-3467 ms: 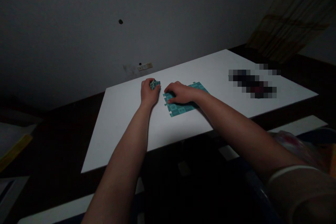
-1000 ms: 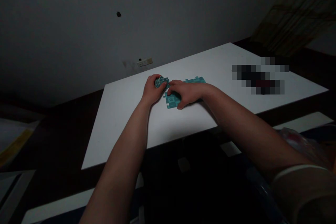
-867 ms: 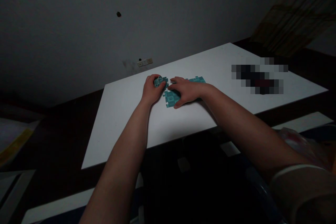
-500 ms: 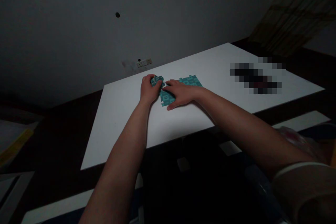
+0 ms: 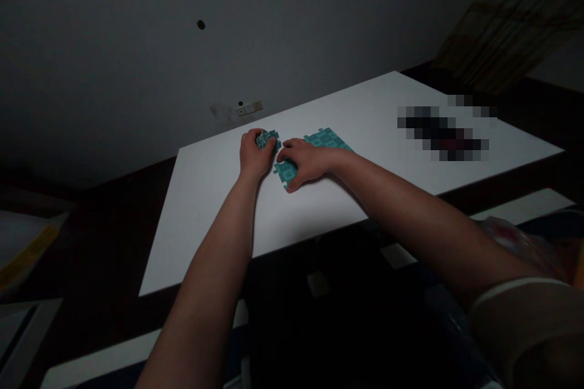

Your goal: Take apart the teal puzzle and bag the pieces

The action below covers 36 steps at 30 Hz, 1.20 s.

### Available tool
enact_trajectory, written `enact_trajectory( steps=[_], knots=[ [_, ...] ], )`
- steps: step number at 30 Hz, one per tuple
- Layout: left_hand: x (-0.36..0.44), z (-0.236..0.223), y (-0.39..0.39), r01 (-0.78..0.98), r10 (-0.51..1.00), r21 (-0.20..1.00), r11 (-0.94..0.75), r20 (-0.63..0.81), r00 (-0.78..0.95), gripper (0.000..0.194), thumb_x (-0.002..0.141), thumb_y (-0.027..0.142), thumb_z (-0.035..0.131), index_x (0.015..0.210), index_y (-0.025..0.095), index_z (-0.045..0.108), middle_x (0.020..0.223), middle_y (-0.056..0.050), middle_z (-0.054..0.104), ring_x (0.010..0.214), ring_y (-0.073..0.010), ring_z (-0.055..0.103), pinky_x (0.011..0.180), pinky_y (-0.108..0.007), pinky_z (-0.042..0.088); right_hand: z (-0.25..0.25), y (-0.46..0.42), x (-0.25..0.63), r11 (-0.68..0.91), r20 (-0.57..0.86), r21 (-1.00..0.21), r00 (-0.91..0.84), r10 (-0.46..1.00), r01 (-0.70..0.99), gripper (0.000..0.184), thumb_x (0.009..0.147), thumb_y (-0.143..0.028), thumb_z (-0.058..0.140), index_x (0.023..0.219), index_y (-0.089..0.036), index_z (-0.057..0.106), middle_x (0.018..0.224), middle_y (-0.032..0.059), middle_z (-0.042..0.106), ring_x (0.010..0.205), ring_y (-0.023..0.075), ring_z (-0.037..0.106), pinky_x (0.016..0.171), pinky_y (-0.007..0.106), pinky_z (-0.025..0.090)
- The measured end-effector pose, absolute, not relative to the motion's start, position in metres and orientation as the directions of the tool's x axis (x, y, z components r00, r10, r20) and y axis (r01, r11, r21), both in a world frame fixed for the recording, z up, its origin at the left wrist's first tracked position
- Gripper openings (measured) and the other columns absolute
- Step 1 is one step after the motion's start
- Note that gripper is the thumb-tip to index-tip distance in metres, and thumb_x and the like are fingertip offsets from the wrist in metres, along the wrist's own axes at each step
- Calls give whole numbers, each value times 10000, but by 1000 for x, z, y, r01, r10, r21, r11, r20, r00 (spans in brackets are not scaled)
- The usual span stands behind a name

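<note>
My left hand [image 5: 256, 155] pinches a small teal foam puzzle piece [image 5: 268, 140] at its fingertips, just above the table surface. My right hand [image 5: 303, 164] lies over the near end of a joined teal puzzle section [image 5: 329, 140], fingers curled across it and thumb at its lower edge. That section has a checked pattern and interlocking tabs, and its middle is partly hidden by the hand. Only a narrow gap separates the held piece from the section. Both rest on a white board [image 5: 214, 213].
A pixelated dark object [image 5: 440, 130] lies on the board's far right. A wall plate [image 5: 249, 108] sits on the grey wall behind. The board rests on a dark table [image 5: 538, 176]. A sleeve [image 5: 524, 334] shows at bottom right, and papers [image 5: 22, 255] lie at left.
Both hands have shifted left, and the held piece has moved slightly away from the section. My right hand has slid toward the section's near left end, and the section has turned a little.
</note>
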<state>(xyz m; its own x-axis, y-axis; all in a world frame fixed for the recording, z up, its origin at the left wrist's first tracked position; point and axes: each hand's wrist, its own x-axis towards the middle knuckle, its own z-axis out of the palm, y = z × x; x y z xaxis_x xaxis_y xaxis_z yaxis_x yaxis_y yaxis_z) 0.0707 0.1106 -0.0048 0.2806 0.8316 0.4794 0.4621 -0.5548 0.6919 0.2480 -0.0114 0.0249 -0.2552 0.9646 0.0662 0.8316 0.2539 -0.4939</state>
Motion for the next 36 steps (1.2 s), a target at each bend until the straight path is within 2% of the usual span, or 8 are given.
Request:
enact_trajectory(
  steps=[4,9,13,16,25,28,32,36],
  knots=[
    [70,-6,111,445,826,696,-563,486,285,252,889,368,828,1044,291,644,1145,-81,682,1127,-312,638,1093,-514,541,28,-13,248,278,68,-501,-282,957,820,871,591,-499,1077,1354,-274,723,1546,136,656,1504,441,533,1266,537,471],
    [71,-7,111,452,833,700,-553,482,271,269,876,368,839,1042,289,642,1135,-74,684,1128,-314,638,1093,-516,543,31,-16,247,340,122,-498,-324,938,798,839,660,-484,1029,1382,-278,656,1487,116,685,1421,396,595,1210,491,496],
    [72,-7,112,454,835,701,-550,478,272,259,876,344,838,1039,290,645,1131,-69,681,1130,-313,637,1078,-510,543,36,-21,245,346,130,-496,-326,937,796,878,695,-457,1010,1443,-241,605,1422,142,721,1310,398,669,1128,501,520],
    [72,-7,112,455,839,705,-544,472,273,253,877,325,842,1036,280,651,1122,-61,676,1119,-293,633,1060,-490,536,40,-23,243,327,123,-481,-307,944,813,861,736,-452,988,1470,-266,577,1389,120,754,1264,402,699,1109,497,511],
    [71,-5,111,462,844,706,-536,449,293,237,922,326,828,1054,253,645,1106,-44,651,1133,-256,606,1062,-459,491,31,-18,245,334,194,-483,-273,942,809,859,761,-490,971,1503,-303,581,1410,100,766,1296,438,697,1142,531,474],
    [71,-4,112,456,849,716,-528,439,293,253,903,300,841,1050,260,639,1123,-44,648,1129,-263,614,1069,-464,497,31,-17,247,359,223,-488,-284,933,796,766,824,-466,928,1494,-318,588,1445,93,749,1329,420,681,1162,536,465],
    [71,-4,112,451,856,728,-516,430,286,276,881,267,858,1054,246,643,1137,-54,648,1118,-258,607,1076,-465,496,34,-17,248,366,258,-521,-267,929,771,597,945,-316,790,1508,-316,594,1483,85,730,1366,363,658,1190,495,458],
    [71,-6,114,443,846,720,-533,454,281,275,872,328,868,1036,282,652,1126,-62,667,1105,-286,622,1066,-476,523,35,-13,249,373,320,-538,-227,920,756,512,949,-214,713,1450,-299,652,1466,78,736,1352,352,657,1169,473,481]
  ],
)
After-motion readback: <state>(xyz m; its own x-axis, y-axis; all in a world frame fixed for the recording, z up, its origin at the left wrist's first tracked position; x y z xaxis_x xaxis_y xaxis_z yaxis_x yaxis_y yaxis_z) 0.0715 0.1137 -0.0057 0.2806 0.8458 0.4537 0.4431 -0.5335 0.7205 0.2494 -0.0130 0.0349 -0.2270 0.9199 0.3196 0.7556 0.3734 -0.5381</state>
